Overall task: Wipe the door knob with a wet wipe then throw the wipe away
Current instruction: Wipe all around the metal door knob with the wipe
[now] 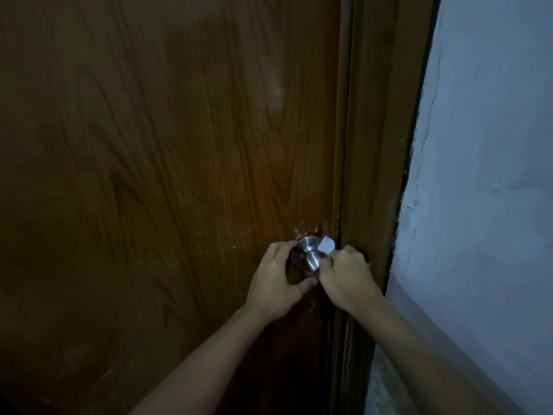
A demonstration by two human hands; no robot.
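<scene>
A round brushed-steel door knob sticks out of a brown wood-grain door near its right edge. My right hand presses a white wet wipe against the knob's right side; only a corner of the wipe shows above my fingers. My left hand cups the knob from the left and below, fingertips on its rim and thumb under it. Part of the knob is hidden behind both hands.
The brown door frame runs vertically just right of the knob. A pale, rough wall fills the right side. The scene is dim. No bin is in view.
</scene>
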